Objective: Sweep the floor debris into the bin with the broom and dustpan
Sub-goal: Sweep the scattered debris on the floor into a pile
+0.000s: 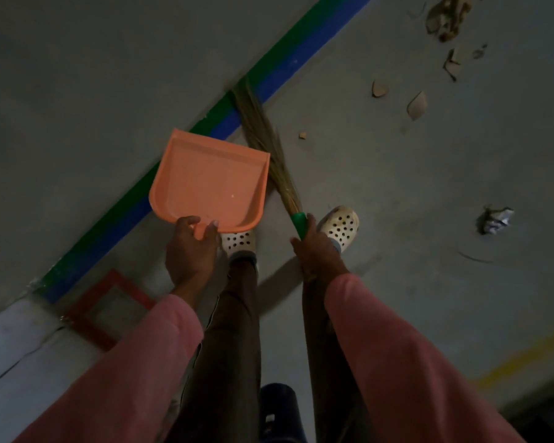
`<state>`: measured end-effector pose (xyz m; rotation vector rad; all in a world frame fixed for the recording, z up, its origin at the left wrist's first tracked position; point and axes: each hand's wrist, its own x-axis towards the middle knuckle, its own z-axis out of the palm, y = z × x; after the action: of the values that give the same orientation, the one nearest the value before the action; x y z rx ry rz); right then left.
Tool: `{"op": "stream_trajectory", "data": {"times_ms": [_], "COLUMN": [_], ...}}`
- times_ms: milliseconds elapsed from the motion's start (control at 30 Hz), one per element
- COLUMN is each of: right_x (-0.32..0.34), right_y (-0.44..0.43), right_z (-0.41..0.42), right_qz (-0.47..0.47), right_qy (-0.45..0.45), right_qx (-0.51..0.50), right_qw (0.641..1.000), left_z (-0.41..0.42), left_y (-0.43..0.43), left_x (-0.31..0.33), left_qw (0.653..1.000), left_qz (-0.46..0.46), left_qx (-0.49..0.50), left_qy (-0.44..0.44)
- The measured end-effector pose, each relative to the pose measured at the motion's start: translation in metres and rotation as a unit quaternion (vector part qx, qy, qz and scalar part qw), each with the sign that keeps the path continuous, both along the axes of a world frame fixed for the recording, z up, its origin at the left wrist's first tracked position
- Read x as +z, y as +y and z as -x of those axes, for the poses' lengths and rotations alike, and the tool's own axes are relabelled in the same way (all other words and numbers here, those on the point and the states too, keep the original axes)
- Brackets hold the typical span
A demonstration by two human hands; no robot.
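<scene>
Left hand (pixel 191 247) is curled round the short handle of the orange dustpan (pixel 208 183), with the thumb on one side and the fingers on the other. The pan is held out in front of the legs, its wide mouth pointed away from the person. One tiny pale speck is seen inside it.

Right hand (pixel 314 247) is closed tight round the green grip of the broom (pixel 263 132). The long straw bristles are stretched away from the hand, just beside the right edge of the pan. Their tips are laid across a green and blue stripe (pixel 109 231) painted on the grey floor (pixel 77 91).

Bits of rubbish (pixel 417 105) are scattered on the floor to the right, well apart from the pan. Brown scraps are seen near the top corner, and a crumpled silver ball (pixel 494 220) is seen further down.

Two white shoes with holes (pixel 339 227) are planted near the hands. Pink sleeves (pixel 397 346) are worn on both arms. A red square outline (pixel 109 308) is painted on the floor at the left, and a yellow line (pixel 525 356) at the right.

A dark round thing (pixel 279 407) is seen between the legs at the bottom; it may be a bin, but it is too dark to be sure.
</scene>
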<state>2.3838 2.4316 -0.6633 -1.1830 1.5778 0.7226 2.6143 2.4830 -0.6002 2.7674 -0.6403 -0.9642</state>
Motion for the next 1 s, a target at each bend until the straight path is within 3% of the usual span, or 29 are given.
{"op": "stream_trajectory", "data": {"times_ms": [167, 267, 367, 567, 633, 867, 1000], "right_x": [0.019, 0.062, 0.103, 0.166, 0.198, 0.275, 0.298], "right_y": [-0.032, -0.045, -0.042, -0.043, -0.052, -0.056, -0.044], "right_z": [0.001, 0.014, 0.025, 0.025, 0.020, 0.013, 0.019], "right_qz": [0.065, 0.008, -0.109, -0.160, -0.170, -0.182, -0.119], "right_qy": [-0.055, -0.115, -0.179, -0.231, -0.235, -0.175, -0.137], "right_qx": [-0.004, -0.144, -0.352, -0.492, -0.506, -0.461, -0.338], "right_qw": [0.996, 0.983, 0.912, 0.824, 0.812, 0.850, 0.923], "left_z": [0.000, 0.006, 0.012, 0.026, 0.029, 0.037, 0.043], "left_y": [0.000, -0.007, -0.018, -0.038, -0.041, -0.035, -0.025], "left_x": [-0.006, -0.001, 0.008, 0.052, 0.078, 0.162, 0.203], "left_qw": [1.000, 0.999, 0.999, 0.998, 0.998, 0.997, 0.995], "left_qz": [0.006, 0.010, 0.018, 0.026, 0.033, 0.036, 0.027], "left_qx": [0.018, 0.028, 0.033, 0.042, 0.043, 0.056, 0.094], "left_qy": [0.009, 0.020, 0.024, 0.033, 0.030, 0.025, 0.020]}}
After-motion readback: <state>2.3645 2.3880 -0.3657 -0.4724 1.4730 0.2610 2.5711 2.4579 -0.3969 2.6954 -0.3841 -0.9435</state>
